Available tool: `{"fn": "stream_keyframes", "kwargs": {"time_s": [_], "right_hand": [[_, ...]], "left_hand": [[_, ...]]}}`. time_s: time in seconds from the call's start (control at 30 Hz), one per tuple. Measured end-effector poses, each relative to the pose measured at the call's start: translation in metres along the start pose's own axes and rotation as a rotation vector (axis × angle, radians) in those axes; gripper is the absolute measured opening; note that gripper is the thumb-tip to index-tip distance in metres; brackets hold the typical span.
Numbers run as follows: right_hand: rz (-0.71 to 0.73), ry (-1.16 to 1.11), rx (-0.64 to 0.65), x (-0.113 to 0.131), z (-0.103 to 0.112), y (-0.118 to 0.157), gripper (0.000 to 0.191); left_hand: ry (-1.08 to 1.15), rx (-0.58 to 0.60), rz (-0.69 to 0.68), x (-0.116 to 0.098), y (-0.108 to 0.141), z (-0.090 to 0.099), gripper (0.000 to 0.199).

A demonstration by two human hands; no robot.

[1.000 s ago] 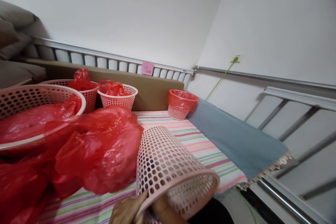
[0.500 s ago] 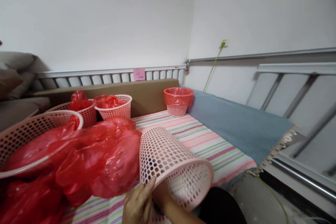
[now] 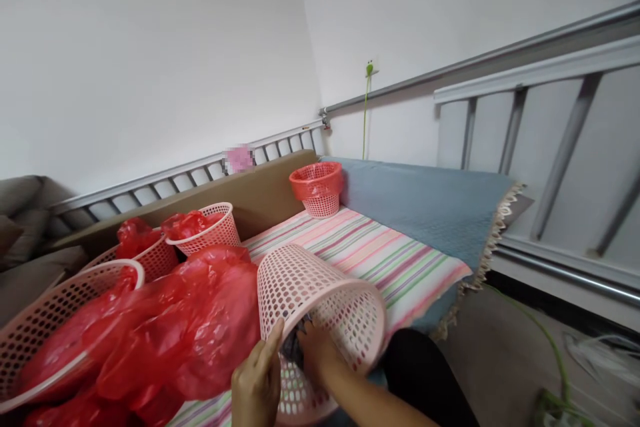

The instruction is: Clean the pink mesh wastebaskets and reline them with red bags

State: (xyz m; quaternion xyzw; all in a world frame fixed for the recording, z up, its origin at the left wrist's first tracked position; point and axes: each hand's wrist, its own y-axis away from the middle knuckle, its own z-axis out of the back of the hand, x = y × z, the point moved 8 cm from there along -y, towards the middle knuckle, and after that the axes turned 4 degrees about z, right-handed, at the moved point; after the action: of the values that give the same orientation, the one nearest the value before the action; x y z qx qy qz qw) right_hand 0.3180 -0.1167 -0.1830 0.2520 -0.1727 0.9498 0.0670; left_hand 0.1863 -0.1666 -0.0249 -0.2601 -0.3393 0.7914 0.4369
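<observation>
A pale pink perforated plastic basket (image 3: 300, 273) lies tilted on its side in front of me, its mouth facing toward me. My left hand (image 3: 257, 377) grips the near left of its rim, the index finger lying along the outside. My right hand (image 3: 317, 350) reaches inside through the mouth, its fingers closed on a dark grey bunched cloth (image 3: 293, 347) against the inner wall. Part of the cloth is hidden by the hand and the rim. Left of the basket, crumpled red plastic bags (image 3: 210, 320) lie close to its base.
On the left stand several pink baskets, one large basket (image 3: 115, 267) among them, with red plastic in them. A red-lined basket (image 3: 320, 190) sits in the far corner on the striped sheet (image 3: 400, 260). Blue padding (image 3: 420, 193) and a metal rail (image 3: 520, 73) border the right.
The view has swung right and tilted. My right hand now shows inside the basket with dark cloth at its fingers. My left hand stays at the rim.
</observation>
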Motion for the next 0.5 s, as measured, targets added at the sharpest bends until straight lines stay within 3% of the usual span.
{"fn": "stream_keyframes", "kwargs": {"time_s": [0.17, 0.27, 0.4, 0.5], "right_hand": [[-0.023, 0.103, 0.038, -0.024, 0.009, 0.007, 0.040], [-0.018, 0.099, 0.045, -0.031, 0.011, 0.009, 0.040], [0.005, 0.086, 0.044, -0.032, 0.013, 0.010, 0.040], [0.011, 0.086, 0.054, -0.026, 0.011, 0.011, 0.044]], "left_hand": [[-0.029, 0.000, 0.051, -0.001, 0.000, -0.001, 0.036], [0.004, -0.031, 0.119, 0.008, 0.024, -0.010, 0.039], [0.069, -0.077, 0.447, 0.037, 0.068, -0.023, 0.040], [0.146, -0.095, 0.473, 0.037, 0.077, -0.025, 0.036]]}}
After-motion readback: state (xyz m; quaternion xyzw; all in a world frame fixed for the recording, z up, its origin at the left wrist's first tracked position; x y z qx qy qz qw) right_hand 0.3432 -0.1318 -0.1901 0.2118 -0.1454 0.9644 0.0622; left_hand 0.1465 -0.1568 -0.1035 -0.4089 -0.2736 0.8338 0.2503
